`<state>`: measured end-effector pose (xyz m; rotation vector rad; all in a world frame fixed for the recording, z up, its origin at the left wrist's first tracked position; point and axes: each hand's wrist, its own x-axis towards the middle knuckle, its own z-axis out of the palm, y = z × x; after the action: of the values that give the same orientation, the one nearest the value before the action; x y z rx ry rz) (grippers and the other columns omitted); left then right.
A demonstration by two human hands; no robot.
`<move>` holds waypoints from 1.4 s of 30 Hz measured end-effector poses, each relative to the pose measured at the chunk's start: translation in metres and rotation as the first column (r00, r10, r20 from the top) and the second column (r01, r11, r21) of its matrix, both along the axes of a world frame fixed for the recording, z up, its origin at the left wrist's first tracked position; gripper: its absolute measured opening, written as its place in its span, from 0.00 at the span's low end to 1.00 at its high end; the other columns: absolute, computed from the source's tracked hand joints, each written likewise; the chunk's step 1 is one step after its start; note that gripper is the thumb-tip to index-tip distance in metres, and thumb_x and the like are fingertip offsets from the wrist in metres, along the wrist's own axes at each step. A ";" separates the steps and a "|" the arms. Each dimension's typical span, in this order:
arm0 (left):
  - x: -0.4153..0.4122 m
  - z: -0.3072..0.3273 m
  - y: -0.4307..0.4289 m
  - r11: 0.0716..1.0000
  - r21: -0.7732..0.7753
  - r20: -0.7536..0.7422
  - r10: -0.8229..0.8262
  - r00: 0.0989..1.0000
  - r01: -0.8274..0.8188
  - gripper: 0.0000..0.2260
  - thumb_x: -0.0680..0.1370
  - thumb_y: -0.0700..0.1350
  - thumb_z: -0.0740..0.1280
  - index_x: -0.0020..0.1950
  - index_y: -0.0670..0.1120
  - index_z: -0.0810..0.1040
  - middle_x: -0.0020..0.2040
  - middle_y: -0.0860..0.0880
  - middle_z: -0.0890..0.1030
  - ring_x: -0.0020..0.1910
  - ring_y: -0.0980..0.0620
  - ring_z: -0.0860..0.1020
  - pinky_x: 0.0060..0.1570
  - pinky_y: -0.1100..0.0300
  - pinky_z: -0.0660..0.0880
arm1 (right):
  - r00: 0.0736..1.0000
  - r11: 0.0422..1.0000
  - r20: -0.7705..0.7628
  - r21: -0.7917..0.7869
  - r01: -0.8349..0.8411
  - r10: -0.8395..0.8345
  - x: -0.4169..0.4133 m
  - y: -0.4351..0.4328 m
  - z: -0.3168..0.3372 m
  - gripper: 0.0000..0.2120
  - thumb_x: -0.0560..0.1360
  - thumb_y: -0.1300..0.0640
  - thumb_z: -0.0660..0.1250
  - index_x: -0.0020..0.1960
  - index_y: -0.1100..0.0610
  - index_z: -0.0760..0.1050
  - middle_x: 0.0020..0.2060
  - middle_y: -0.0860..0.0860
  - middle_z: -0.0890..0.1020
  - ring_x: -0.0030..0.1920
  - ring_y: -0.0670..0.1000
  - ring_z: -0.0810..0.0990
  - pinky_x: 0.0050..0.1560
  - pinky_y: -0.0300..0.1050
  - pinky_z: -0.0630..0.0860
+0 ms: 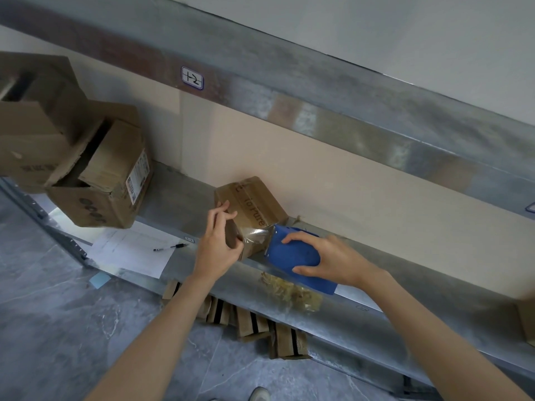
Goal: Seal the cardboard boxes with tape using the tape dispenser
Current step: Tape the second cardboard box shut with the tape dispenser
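In the head view I am partway through taping the small cardboard box (249,206), which sits on the metal shelf (173,189) against the back wall. A band of tape already runs over its top, so I judge this strip to be the one that goes down its near face. My left hand (218,246) grips the box's near left corner, fingers curled over the top edge and thumb pressing the side, close to where the clear tape (256,238) meets the cardboard. Just right of the box, my right hand (327,263) holds the blue tape dispenser (292,253), fingers wrapped over its top and thumb underneath. The tape is stretched taut between box and dispenser.

Next, I think, I must press the strip flat on the box, then tilt the dispenser so its blade cuts the tape cleanly, while bracing the box so it does not slide. Both forearms reach forward and upward, wrists slightly bent inward towards the box.
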<state>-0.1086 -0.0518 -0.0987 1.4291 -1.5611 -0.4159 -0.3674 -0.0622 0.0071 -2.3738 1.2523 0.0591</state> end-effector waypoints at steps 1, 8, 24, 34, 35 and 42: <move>0.000 0.000 0.000 1.000 0.010 0.004 -0.002 1.000 0.002 0.25 0.70 0.36 0.75 0.64 0.43 0.72 0.71 0.48 0.67 0.71 0.50 0.70 0.51 0.59 0.80 | 1.000 1.000 -0.004 -0.003 0.001 -0.001 0.000 0.000 0.001 0.25 0.76 0.41 0.68 0.65 0.29 0.59 0.39 0.55 0.82 0.34 0.54 0.77 0.38 0.55 0.76; -0.004 0.004 -0.002 0.998 -0.038 -0.046 0.057 0.997 -0.058 0.16 0.72 0.31 0.70 0.58 0.42 0.74 0.66 0.46 0.71 0.69 0.64 0.65 0.56 0.53 0.80 | 0.999 0.998 -0.030 -0.057 -0.018 0.017 -0.002 0.006 0.014 0.23 0.76 0.43 0.69 0.67 0.34 0.63 0.28 0.53 0.72 0.26 0.50 0.67 0.30 0.44 0.65; -0.017 0.002 0.007 1.000 0.030 0.019 0.009 1.000 -0.010 0.34 0.68 0.47 0.80 0.68 0.43 0.68 0.77 0.50 0.60 0.71 0.60 0.64 0.63 0.62 0.69 | 0.998 0.988 -0.066 -0.152 -0.035 0.025 -0.003 0.014 0.038 0.23 0.76 0.43 0.69 0.68 0.34 0.64 0.26 0.47 0.68 0.28 0.49 0.68 0.36 0.46 0.71; 0.024 0.016 0.002 0.920 0.243 0.018 -0.322 0.947 0.308 0.34 0.72 0.40 0.77 0.73 0.52 0.65 0.79 0.61 0.57 0.76 0.59 0.60 0.74 0.57 0.62 | 0.975 0.964 -0.141 -0.176 -0.198 0.174 0.015 0.026 0.036 0.22 0.78 0.44 0.66 0.69 0.35 0.64 0.27 0.47 0.65 0.29 0.46 0.66 0.31 0.37 0.59; 0.020 0.016 0.002 0.923 0.231 -0.003 -0.314 0.949 0.307 0.34 0.71 0.39 0.78 0.73 0.52 0.66 0.79 0.60 0.58 0.76 0.60 0.60 0.73 0.59 0.61 | 0.975 0.964 -0.139 -0.176 -0.198 0.175 0.015 0.026 0.036 0.22 0.78 0.44 0.66 0.69 0.36 0.64 0.27 0.46 0.65 0.29 0.46 0.66 0.31 0.37 0.59; -0.001 0.009 0.010 0.972 0.107 -0.101 -0.198 0.975 0.209 0.34 0.69 0.40 0.79 0.72 0.47 0.71 0.77 0.55 0.65 0.74 0.60 0.65 0.70 0.69 0.63 | 0.978 0.969 -0.121 -0.155 -0.190 0.173 0.007 0.023 0.035 0.21 0.78 0.43 0.65 0.69 0.35 0.63 0.29 0.47 0.68 0.29 0.47 0.67 0.31 0.37 0.60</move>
<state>-0.1100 -0.0420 -0.0892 1.3226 -1.6384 -0.6956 -0.3603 -0.0394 0.0423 -2.6566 1.1212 0.1463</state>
